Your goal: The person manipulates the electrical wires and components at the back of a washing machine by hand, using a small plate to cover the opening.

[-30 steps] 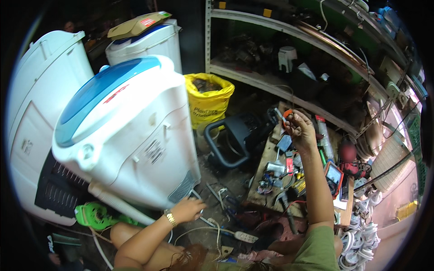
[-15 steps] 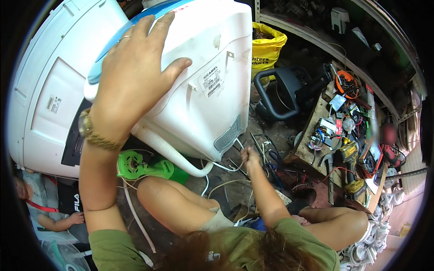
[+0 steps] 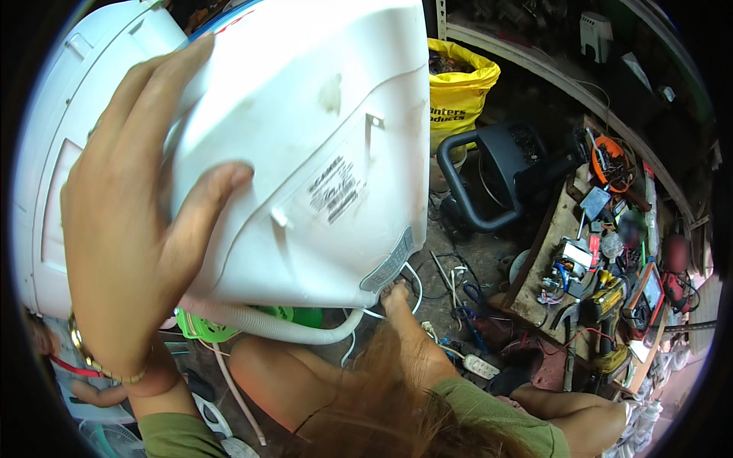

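Note:
A large white washing machine (image 3: 305, 137) leans toward me, its lower part facing right and down. My left hand (image 3: 141, 183) lies against its left side, fingers stretched and thumb apart. At the bottom corner, beside a grey vent grille (image 3: 388, 263), is my right hand (image 3: 395, 296); its fingertips are partly hidden under the casing edge. A white power cord (image 3: 419, 290) loops out close to that hand. The ribbed drain hose (image 3: 305, 330) curves along the machine's underside.
Behind my left hand stands another white appliance body (image 3: 57, 137). A green plastic part (image 3: 206, 324) lies under the hose. To the right are a black handled frame (image 3: 489, 179), a yellow sack (image 3: 462, 95) and a wooden bench (image 3: 534, 282) with tools. A person's arm (image 3: 99, 393) shows at lower left.
The washing machine has tipped closer, its upper part leftward. My left hand has moved left and down with it. My right hand has gone from the cord to the machine's bottom corner.

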### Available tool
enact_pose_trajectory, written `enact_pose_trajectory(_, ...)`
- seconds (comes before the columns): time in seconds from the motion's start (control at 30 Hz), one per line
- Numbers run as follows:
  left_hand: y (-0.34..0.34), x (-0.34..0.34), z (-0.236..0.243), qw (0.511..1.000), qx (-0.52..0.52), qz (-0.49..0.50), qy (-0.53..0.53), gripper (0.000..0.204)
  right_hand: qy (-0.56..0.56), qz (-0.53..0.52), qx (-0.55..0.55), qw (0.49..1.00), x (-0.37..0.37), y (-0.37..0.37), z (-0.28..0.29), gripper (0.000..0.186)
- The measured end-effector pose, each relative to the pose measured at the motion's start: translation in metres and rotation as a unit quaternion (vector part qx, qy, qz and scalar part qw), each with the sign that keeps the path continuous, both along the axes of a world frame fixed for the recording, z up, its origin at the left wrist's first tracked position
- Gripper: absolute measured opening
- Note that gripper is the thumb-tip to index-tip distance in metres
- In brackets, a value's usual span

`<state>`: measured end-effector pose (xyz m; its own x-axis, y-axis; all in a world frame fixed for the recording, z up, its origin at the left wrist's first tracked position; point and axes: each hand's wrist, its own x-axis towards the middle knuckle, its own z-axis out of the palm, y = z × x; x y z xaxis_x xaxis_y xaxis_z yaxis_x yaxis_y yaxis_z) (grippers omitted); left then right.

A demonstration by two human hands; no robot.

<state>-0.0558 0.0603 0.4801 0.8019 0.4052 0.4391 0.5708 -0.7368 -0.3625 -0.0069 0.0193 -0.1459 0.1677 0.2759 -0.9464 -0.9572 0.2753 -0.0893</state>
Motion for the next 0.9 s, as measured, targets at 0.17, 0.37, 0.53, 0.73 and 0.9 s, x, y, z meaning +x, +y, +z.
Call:
enact_pose_trajectory(0.17,0.019,0.014,0.025,0.998,0.045,-0.052,0.006,0.051,-0.07,0.101,-0.011,0.992,0.022,-0.048,0.029,0.044)
enact_pose_trajectory(0.37,0.001,0.025,0.045,0.999,-0.018,0.042,0.013,0.059,-0.102,0.123,0.051,0.986,0.033,-0.12,0.054,0.045)
enact_pose_trajectory(0.53,-0.017,0.034,0.051,0.997,-0.021,0.067,0.023,0.063,-0.174,0.124,0.095,0.972,0.043,-0.154,0.087,0.024)
enact_pose_trajectory(0.73,-0.018,0.022,0.046,1.0,-0.019,-0.001,0.014,0.061,-0.185,0.028,0.254,0.949,0.05,-0.148,0.113,0.022)
enact_pose_trajectory(0.9,-0.013,0.016,0.043,0.999,0.0,0.039,0.014,0.061,-0.207,0.052,0.261,0.942,0.042,-0.132,0.109,0.024)
